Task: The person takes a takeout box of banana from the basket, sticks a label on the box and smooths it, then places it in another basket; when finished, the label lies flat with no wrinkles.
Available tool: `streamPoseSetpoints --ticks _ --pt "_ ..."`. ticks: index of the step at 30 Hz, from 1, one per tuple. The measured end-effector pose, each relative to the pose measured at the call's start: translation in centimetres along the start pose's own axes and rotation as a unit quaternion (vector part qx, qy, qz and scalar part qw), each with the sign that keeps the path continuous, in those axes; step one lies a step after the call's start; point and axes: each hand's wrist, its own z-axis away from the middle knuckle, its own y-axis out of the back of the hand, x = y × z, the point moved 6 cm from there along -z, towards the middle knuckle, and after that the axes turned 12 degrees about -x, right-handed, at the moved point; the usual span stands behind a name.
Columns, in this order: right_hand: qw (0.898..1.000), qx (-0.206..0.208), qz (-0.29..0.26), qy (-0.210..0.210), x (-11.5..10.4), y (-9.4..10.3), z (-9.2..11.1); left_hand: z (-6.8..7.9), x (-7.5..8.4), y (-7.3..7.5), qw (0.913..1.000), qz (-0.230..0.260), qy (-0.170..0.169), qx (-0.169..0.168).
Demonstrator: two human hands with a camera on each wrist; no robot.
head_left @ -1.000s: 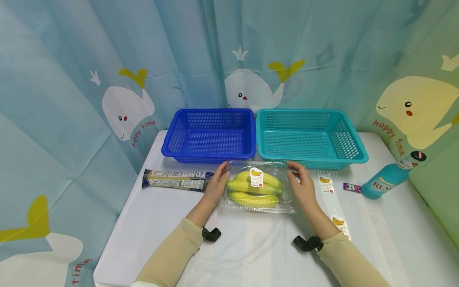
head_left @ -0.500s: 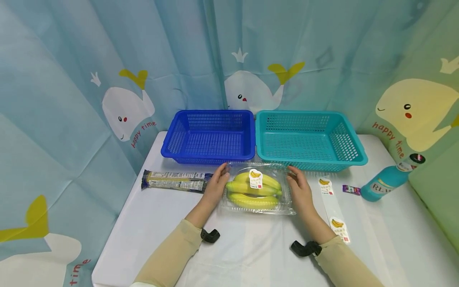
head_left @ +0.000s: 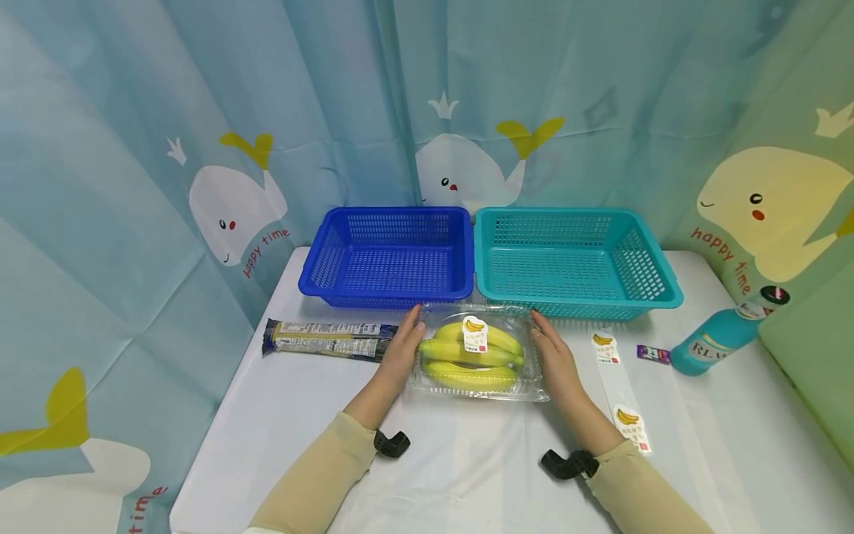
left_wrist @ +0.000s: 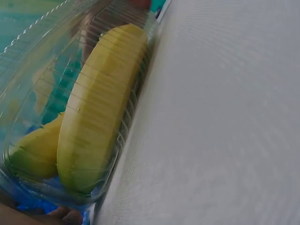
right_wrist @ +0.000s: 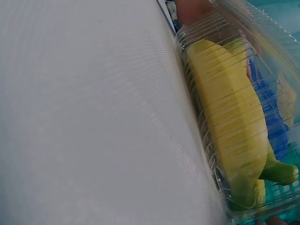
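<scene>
A clear plastic clamshell box (head_left: 434,386) of yellow bananas (head_left: 470,377) lies on the table in the head view. Its lid bears a white banana sticker (head_left: 475,335). My left hand (head_left: 398,352) touches the box's left side, fingers fairly straight. On the opposite side, my right hand (head_left: 557,360) rests along the edge with extended fingers. Both wrist views show bananas through the ribbed wall, the left one with a banana (left_wrist: 101,112) close up, the right one with another banana (right_wrist: 229,117). The fingers' undersides are mostly hidden.
A blue basket (head_left: 387,293) and a teal basket (head_left: 580,302) stand side by side behind the box. Left lies a long printed packet (head_left: 327,340). Right are a banana sticker strip (head_left: 615,386), a small purple packet (head_left: 653,354) and a tilted-looking turquoise bottle (head_left: 714,343).
The right hand's fingers have straightened along the box's side. The box and left hand stay nearly in place, and the whole view has shifted slightly.
</scene>
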Motion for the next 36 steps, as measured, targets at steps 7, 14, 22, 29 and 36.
streamPoseSetpoints --ticks 7,14,22,29,36 --pt "1.000 -0.018 -0.003 -0.008 -0.3 -0.3 0.1 0.3 0.3 -0.6 0.9994 0.034 0.000 -0.007" --pt "1.000 -0.008 0.021 -0.003 -1.3 0.1 0.5 0.7 1.0 -0.8 0.9998 0.022 0.003 0.000" --pt "0.999 -0.012 0.041 0.002 -2.9 0.5 1.1 1.1 2.5 -0.9 0.9998 0.020 -0.007 0.007" --pt "0.999 -0.012 0.035 -0.008 -3.8 0.7 1.6 1.7 3.9 -1.0 0.9997 0.023 -0.003 0.008" --pt "0.999 -0.012 0.030 -0.011 -4.6 0.9 2.2 2.2 4.6 -1.2 0.9998 0.017 0.001 0.010"
